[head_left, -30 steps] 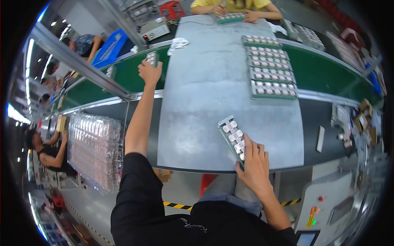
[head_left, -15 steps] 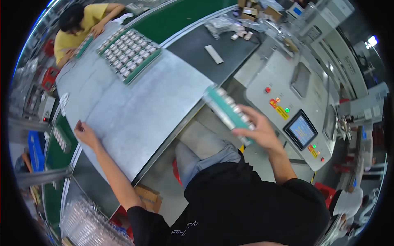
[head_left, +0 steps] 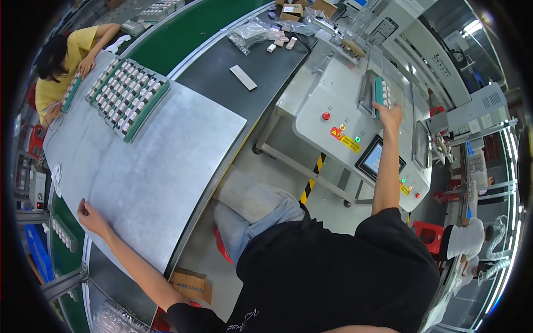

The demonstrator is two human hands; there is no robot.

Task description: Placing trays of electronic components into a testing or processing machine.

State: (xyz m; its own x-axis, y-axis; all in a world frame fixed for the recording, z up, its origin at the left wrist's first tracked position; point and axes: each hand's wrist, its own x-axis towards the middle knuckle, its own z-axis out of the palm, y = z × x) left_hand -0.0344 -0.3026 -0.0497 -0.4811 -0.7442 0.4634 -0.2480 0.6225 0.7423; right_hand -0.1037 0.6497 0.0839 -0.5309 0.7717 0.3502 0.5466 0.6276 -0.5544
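Observation:
My right hand is stretched out over the machine, closed around a green strip-shaped holder carrying a row of small white parts. The holder stands over or beside a grey metal slot plate on the machine's top; whether it touches it I cannot tell. At the left edge of the grey metal-topped table, my left hand lies with fingers loosely curled in, and no object shows in it. Farther up the table sits a block of several similar green holders filled with white parts.
A white machine with buttons and a touch screen stands to the right. Across the table a person in a yellow top handles another green holder. A white strip and plastic bags lie on the dark surface beyond.
My right hand has carried the green holder from above the gap beside the table to the machine's top. My view has turned right; the left hand stays by the table edge.

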